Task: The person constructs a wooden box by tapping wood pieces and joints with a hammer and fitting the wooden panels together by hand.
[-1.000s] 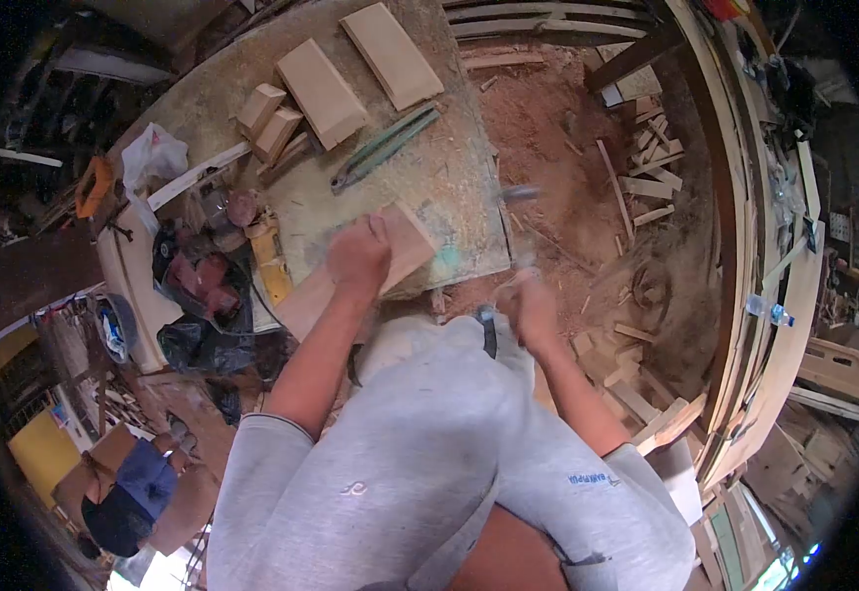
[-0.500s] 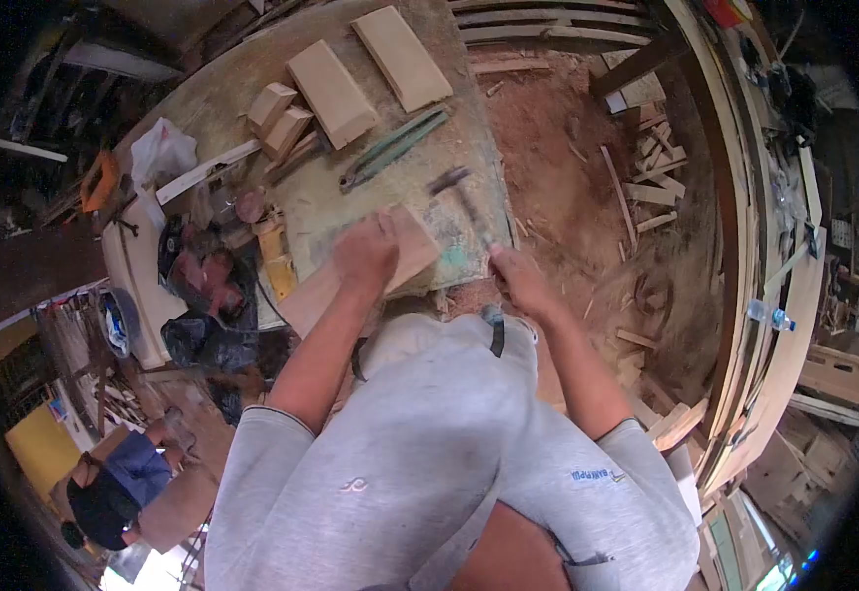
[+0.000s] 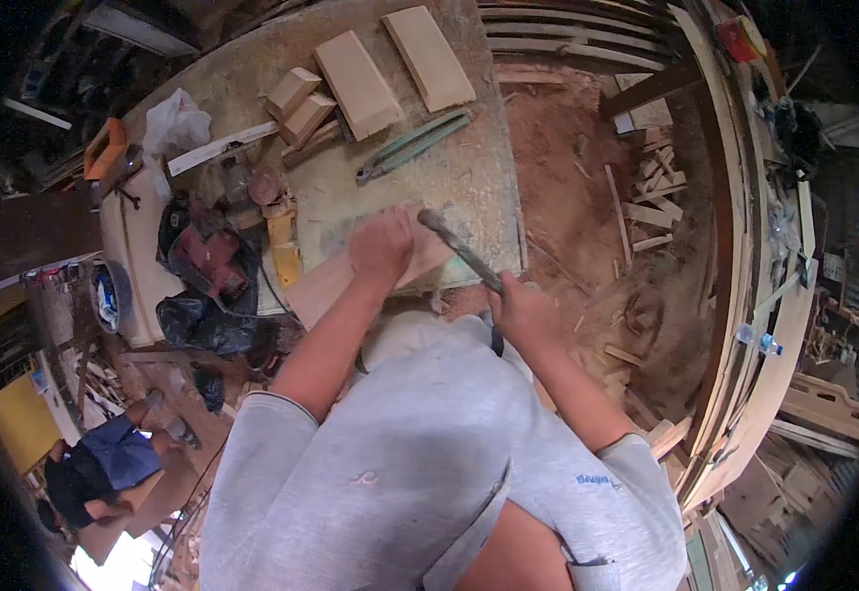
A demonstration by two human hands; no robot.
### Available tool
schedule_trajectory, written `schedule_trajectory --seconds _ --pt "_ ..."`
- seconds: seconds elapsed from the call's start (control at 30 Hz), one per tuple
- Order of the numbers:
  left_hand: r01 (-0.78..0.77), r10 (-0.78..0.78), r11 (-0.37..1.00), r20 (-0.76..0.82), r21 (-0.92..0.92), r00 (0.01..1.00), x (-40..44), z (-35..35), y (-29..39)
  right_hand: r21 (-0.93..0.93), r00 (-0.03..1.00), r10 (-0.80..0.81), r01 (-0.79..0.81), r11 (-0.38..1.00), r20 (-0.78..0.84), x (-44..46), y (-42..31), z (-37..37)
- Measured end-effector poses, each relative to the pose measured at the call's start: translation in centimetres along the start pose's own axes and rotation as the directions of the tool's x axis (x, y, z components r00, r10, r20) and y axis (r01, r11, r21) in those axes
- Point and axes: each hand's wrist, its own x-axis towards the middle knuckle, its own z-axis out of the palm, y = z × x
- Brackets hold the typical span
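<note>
A flat wooden board (image 3: 329, 286) lies slantwise at the near edge of the workbench. My left hand (image 3: 380, 246) rests on it with the fingers closed; whatever they may pinch is too small or hidden to make out. In my right hand (image 3: 531, 313) is the handle of a hammer (image 3: 461, 251). Its dark head is just beside my left fingertips, over the board's far end. Beyond the board lies a green metal tool (image 3: 414, 148) with long handles.
Two large wooden blocks (image 3: 358, 84) and smaller blocks (image 3: 293, 94) sit on the workbench (image 3: 469, 187). At left are a red power tool (image 3: 215, 261) and a white plastic bag (image 3: 175, 123). Wood scraps (image 3: 658, 192) litter the floor at right. Another person (image 3: 104, 473) sits at lower left.
The hammer has swung leftward and its head is now close to my left fingers. My right hand has moved slightly right and nearer to me. The view has shifted a little.
</note>
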Motion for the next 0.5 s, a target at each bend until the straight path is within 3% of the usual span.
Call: schedule_trajectory --seconds 0.07,0.23,0.3,0.5 --pt "0.059 -0.058 0.998 0.083 -0.006 0.995 0.5 -0.9 0.4 -0.013 0.999 0.023 -0.022 1.000 0.037 0.1 0.0 0.8" --pt "-0.046 0.044 0.999 0.100 0.016 0.994 -0.1 -0.8 -0.2 -0.044 0.994 0.076 -0.073 0.996 0.079 0.7 -1.7 -0.3" --pt "-0.026 0.026 1.000 0.114 0.003 0.993 0.5 -0.8 -0.2 -0.052 0.997 0.060 -0.057 0.997 0.049 1.3 -2.1 -1.2" --pt "0.099 -0.072 0.988 0.220 -0.115 0.973 -0.3 -2.9 -0.6 0.181 0.984 -0.043 0.075 0.981 -0.172 -3.5 1.4 0.8"
